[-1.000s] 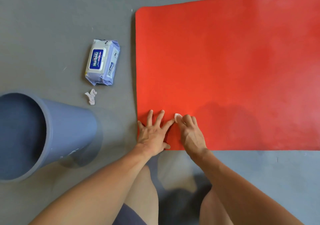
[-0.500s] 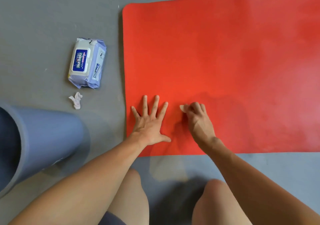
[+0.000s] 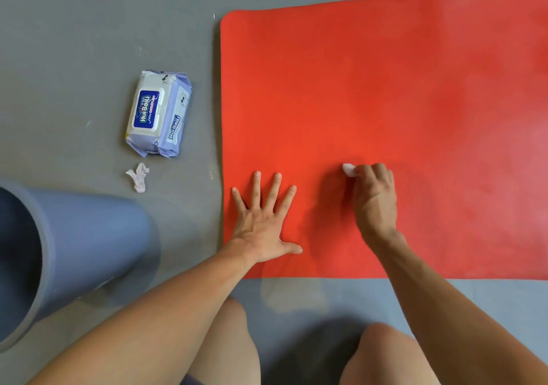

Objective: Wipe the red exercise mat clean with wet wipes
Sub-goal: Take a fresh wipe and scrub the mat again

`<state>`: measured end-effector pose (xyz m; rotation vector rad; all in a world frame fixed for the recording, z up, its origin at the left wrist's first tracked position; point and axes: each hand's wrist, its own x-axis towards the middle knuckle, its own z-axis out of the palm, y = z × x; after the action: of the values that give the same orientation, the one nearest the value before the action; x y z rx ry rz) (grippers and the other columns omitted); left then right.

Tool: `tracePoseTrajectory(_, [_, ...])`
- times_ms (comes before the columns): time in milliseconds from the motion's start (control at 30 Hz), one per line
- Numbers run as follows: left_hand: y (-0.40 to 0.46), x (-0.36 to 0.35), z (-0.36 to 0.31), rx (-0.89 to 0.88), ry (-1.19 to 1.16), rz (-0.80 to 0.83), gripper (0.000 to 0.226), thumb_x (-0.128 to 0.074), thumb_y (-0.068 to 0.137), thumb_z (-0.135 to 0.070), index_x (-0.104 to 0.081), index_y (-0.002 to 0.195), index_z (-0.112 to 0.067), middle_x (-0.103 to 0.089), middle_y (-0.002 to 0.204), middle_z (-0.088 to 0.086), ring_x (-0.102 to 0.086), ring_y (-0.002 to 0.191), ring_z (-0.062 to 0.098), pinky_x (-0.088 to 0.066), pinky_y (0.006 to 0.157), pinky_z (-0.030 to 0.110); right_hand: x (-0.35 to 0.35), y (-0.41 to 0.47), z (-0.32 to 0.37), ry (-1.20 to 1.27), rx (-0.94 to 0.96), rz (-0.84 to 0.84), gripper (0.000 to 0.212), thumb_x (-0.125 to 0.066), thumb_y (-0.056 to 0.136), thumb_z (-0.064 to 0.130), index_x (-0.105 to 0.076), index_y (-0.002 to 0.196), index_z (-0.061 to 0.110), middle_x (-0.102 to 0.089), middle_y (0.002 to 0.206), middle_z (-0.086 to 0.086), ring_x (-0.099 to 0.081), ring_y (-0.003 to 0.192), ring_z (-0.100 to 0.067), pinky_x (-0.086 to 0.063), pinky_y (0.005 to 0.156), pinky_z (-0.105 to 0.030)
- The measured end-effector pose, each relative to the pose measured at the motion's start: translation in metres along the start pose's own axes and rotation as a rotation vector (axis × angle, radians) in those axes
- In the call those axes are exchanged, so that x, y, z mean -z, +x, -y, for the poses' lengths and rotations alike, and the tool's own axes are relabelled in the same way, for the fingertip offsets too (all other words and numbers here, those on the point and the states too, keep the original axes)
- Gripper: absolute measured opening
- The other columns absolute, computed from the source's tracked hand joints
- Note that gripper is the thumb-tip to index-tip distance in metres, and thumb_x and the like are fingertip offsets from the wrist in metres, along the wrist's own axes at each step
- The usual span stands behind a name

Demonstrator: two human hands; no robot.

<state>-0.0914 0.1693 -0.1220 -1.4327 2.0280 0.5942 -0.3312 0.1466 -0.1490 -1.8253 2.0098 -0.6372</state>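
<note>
Right hand (image 3: 375,197) slid rightward with wipe (image 3: 348,169), pack (image 3: 158,114), bin (image 3: 74,245) beside mat (image 3: 385,103)

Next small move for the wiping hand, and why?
Probably drag the small white wet wipe rightward along the red exercise mat. The right hand grips it near the mat's left end, the left hand lies flat there, and most mat lies right.

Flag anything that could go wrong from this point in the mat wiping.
1. The wipe in the right hand is bunched small, so strokes may leave much of the red mat untouched.
2. The left hand presses flat on the mat's near corner; that patch could be skipped.
3. A crumpled used wipe lies on the floor beside the bin, not in it, and may be forgotten.
</note>
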Motion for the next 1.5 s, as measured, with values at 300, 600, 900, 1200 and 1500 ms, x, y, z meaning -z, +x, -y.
tracePoseTrajectory(300, [0.000, 0.002, 0.000, 0.004, 0.001, 0.021, 0.136, -0.049, 0.070, -0.098, 0.030, 0.158, -0.033, 0.053, 0.156, 0.005, 0.048, 0.141, 0.048, -0.002, 0.110, 0.086, -0.029, -0.042, 0.041, -0.113, 0.194, 0.228, 0.046, -0.038, 0.095, 0.010, -0.055, 0.135, -0.005, -0.057, 0.126, -0.025, -0.052, 0.098, -0.037, -0.053, 0.091, -0.045])
tracePoseTrajectory(600, [0.000, 0.001, 0.000, -0.005, -0.015, 0.019, 0.137, -0.051, 0.070, -0.097, 0.031, 0.158, -0.033, 0.052, 0.157, 0.005, 0.049, 0.140, 0.048, 0.000, 0.109, 0.086, -0.016, -0.010, 0.027, -0.131, 0.095, 0.149, 0.046, -0.032, 0.098, 0.007, -0.057, 0.135, -0.003, -0.055, 0.127, -0.021, -0.048, 0.106, -0.036, -0.051, 0.092, -0.046])
tracePoseTrajectory(900, [0.002, 0.000, 0.001, -0.005, -0.037, 0.019, 0.136, -0.053, 0.069, -0.096, 0.035, 0.153, -0.034, 0.052, 0.157, 0.004, 0.050, 0.139, 0.048, 0.001, 0.109, 0.087, -0.036, -0.051, 0.053, 0.032, 0.327, 0.314, 0.016, -0.054, 0.095, -0.003, -0.063, 0.109, -0.003, -0.058, 0.121, -0.020, -0.051, 0.102, -0.033, -0.051, 0.091, -0.039])
tracePoseTrajectory(1200, [0.001, -0.002, 0.002, -0.012, -0.030, 0.011, 0.139, -0.052, 0.068, -0.098, 0.034, 0.156, -0.032, 0.051, 0.157, 0.006, 0.049, 0.139, 0.049, 0.002, 0.109, 0.087, -0.013, 0.004, 0.014, 0.019, 0.046, 0.087, 0.019, -0.058, 0.097, 0.001, -0.067, 0.114, 0.006, -0.058, 0.123, -0.013, -0.048, 0.106, -0.030, -0.043, 0.094, -0.029])
tracePoseTrajectory(1500, [0.002, -0.002, 0.003, -0.016, -0.069, -0.016, 0.141, -0.059, 0.067, -0.094, 0.029, 0.159, -0.035, 0.052, 0.158, 0.003, 0.051, 0.139, 0.046, 0.002, 0.109, 0.087, -0.022, -0.027, 0.053, 0.032, 0.419, 0.416, 0.026, -0.045, 0.096, 0.007, -0.060, 0.116, 0.014, -0.059, 0.122, -0.009, -0.059, 0.096, -0.029, -0.058, 0.069, -0.042])
